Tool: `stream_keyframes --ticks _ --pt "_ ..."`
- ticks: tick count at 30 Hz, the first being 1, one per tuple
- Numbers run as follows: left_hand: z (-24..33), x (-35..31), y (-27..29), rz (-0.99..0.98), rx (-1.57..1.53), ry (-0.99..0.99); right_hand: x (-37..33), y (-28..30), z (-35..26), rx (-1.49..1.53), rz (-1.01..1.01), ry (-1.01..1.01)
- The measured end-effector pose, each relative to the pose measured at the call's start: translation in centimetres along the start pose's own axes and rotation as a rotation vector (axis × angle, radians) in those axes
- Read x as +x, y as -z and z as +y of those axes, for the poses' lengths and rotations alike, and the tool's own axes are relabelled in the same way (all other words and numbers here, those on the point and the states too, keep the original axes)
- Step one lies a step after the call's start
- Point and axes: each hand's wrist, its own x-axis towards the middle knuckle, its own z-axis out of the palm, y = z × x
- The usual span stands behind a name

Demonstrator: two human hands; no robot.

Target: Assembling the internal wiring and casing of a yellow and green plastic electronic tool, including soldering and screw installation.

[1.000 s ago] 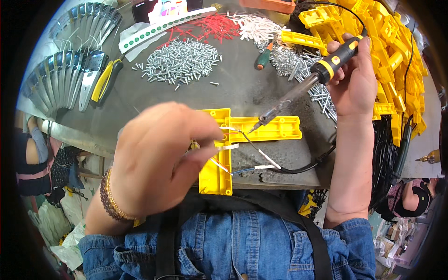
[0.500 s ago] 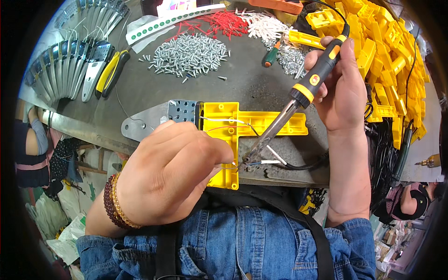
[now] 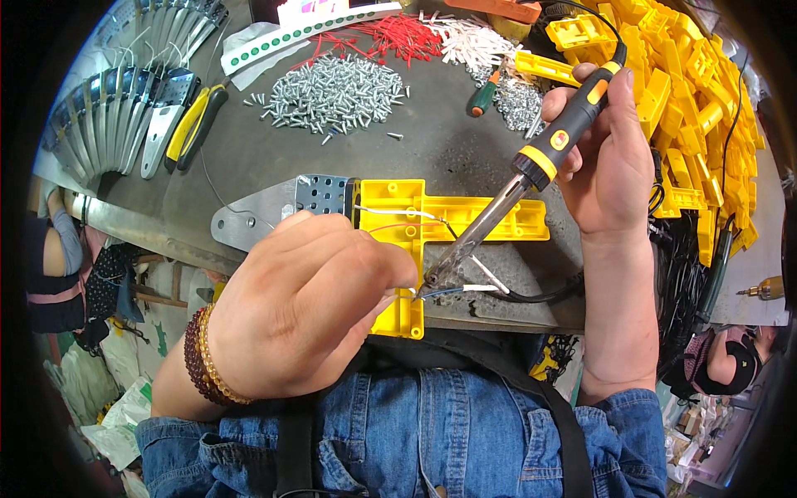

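Observation:
My right hand [image 3: 610, 158] grips a black and yellow soldering iron [image 3: 540, 158] by its handle. The iron's tip points down-left, at the bare end of a blue wire [image 3: 444, 292] with a white sleeve on it. My left hand [image 3: 311, 299] is pinched closed. A thin grey solder wire [image 3: 217, 192] runs into it from behind and shows again at the fingertips by the iron tip; the fingertips themselves are mostly hidden. Beneath lies a yellow plastic housing [image 3: 394, 195], joined to a perforated metal plate [image 3: 320, 192]. A white wire [image 3: 390, 212] and a red wire [image 3: 394, 226] cross the housing.
Loose screws [image 3: 332, 91] lie in a heap beyond, near red sleeves [image 3: 403, 37] and white sleeves [image 3: 477, 46]. Yellow-handled pliers [image 3: 195, 124] rest beside stacked metal plates [image 3: 100, 124]. Yellow housings [image 3: 689, 91] pile up at right. A black cable [image 3: 540, 296] runs below the iron.
The iron's tip has shifted slightly left and down, and the blue wire's end now meets the solder wire at the tip. Both hands have otherwise hardly moved.

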Motion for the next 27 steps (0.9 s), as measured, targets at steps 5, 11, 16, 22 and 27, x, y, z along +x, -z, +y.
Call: stream_keyframes --ticks 5,11,16,22,27 --pt "0.1 0.0 0.4 -0.007 -0.024 0.05 0.2 0.0 -0.1 0.008 -0.004 0.003" --pt "-2.4 1.4 1.0 0.406 0.121 -0.006 0.4 0.7 -1.7 0.004 0.094 0.09" --pt "0.0 -0.2 1.9 0.319 0.132 -0.087 0.8 3.5 -5.7 -0.184 0.253 0.636" --pt "-1.1 -1.5 1.6 0.371 0.053 -0.013 8.4 4.7 -6.3 -0.826 0.226 0.802" --pt "-0.7 -2.2 2.4 0.337 0.057 -0.048 11.5 6.0 -7.7 -1.065 0.315 0.857"
